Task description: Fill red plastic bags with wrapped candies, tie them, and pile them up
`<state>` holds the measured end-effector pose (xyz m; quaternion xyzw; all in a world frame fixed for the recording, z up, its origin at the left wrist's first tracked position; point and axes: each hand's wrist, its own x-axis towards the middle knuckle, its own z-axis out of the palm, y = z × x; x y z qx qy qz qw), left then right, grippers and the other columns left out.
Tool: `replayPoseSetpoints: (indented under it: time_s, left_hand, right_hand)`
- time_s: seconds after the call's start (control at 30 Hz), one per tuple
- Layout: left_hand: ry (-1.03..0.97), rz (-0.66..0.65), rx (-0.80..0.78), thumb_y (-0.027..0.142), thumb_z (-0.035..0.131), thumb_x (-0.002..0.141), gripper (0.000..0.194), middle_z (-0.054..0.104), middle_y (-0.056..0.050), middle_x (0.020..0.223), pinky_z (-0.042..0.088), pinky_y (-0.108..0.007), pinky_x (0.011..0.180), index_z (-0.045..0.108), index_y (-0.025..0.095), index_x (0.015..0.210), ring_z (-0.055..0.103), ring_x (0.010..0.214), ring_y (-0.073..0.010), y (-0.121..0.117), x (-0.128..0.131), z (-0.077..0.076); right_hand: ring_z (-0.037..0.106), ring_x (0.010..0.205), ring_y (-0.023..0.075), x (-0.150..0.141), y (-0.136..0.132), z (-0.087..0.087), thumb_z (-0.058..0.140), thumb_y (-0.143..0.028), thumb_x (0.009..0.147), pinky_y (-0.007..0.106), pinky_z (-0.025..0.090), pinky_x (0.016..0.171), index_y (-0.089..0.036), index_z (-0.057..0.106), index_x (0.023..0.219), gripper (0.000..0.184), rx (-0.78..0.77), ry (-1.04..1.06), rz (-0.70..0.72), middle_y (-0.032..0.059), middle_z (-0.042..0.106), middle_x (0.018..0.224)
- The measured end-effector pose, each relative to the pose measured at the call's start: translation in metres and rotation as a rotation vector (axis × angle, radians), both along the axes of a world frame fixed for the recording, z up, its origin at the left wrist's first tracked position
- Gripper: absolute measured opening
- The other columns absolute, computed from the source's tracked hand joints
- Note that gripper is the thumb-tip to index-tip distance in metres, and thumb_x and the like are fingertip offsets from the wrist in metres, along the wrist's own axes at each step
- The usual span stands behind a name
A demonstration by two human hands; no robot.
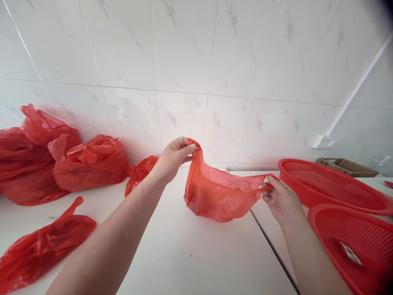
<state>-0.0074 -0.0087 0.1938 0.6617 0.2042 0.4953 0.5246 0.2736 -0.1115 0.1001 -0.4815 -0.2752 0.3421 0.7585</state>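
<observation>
A thin red plastic bag is stretched sideways above the white table, sagging in the middle. My left hand pinches one bunched end of it, held higher than the other. The opposite end is gripped between the thumb and fingers of my right hand, close to the red baskets. Light passes through the bag, and no contents show inside it. On the table left of my left forearm lies another red plastic bag, limp and crumpled.
Stuffed red bags stand along the tiled wall at left, with a smaller red bundle beside them. Two red plastic baskets are at right, one holding a small printed label. Behind them sit a cardboard box and a wall socket.
</observation>
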Motion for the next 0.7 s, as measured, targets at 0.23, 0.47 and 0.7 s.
replayPoseSetpoints:
  time_s: [0.23, 0.47, 0.7]
  left_hand:
    - [0.206, -0.018, -0.006, 0.043, 0.064, 0.077, 0.031, 0.063, -0.008, 0.104, 0.048, -0.033, 0.077, 0.061, 0.021, 0.098, 0.061, 0.091, -0.0203, 0.001, -0.014, -0.037]
    - [0.413, 0.176, -0.253, 0.032, 0.081, 0.054, 0.076, 0.051, -0.013, 0.131, 0.045, -0.035, 0.084, 0.051, 0.026, 0.124, 0.049, 0.118, -0.0304, 0.021, -0.014, -0.144]
    - [0.286, 0.179, -0.270, 0.019, 0.057, 0.064, 0.006, 0.051, 0.005, 0.056, 0.037, -0.024, 0.051, 0.051, 0.020, 0.062, 0.050, 0.053, -0.0136, 0.005, 0.048, -0.173]
  right_hand:
    - [0.039, 0.044, 0.0047, 0.005, -0.012, -0.030, 0.077, -0.033, 0.064, 0.015, 0.029, 0.034, -0.019, 0.058, 0.066, 0.024, -0.099, 0.021, 0.016, -0.0063, 0.049, 0.055]
    - [0.058, 0.080, 0.0132, -0.009, -0.007, -0.069, 0.070, -0.046, 0.068, 0.021, 0.047, 0.060, -0.025, 0.060, 0.098, 0.038, -0.008, -0.037, -0.081, 0.0000, 0.063, 0.096]
    - [0.059, 0.100, 0.0205, -0.033, 0.005, -0.086, 0.077, -0.043, 0.059, 0.035, 0.049, 0.081, -0.027, 0.051, 0.114, 0.063, 0.125, -0.073, -0.089, 0.0029, 0.063, 0.109]
